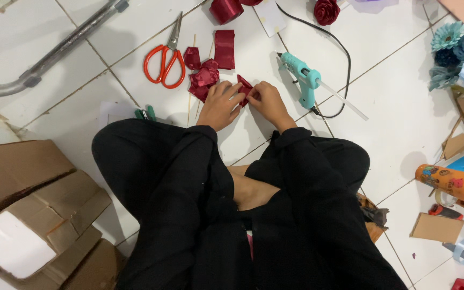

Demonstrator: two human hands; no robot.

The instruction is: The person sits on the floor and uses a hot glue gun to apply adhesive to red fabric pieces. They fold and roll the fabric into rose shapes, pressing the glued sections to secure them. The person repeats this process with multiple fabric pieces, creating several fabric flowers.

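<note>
White tiled floor (pixel 404 118), red ribbon piece (pixel 244 86) pinched between left hand (pixel 220 104) and right hand (pixel 268 102)

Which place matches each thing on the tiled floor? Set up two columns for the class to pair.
Things:
1. orange-handled metal scissors
2. turquoise plastic glue gun
3. small folded dark red ribbon piece
4. dark red ribbon rose

Places:
A. at the top edge
B. between both hands
C. left of the red ribbon pieces
D. right of the hands

Pairs: 1-C, 2-D, 3-B, 4-A

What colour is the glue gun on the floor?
Turquoise; the glue gun shows clearly in the head view.
</note>
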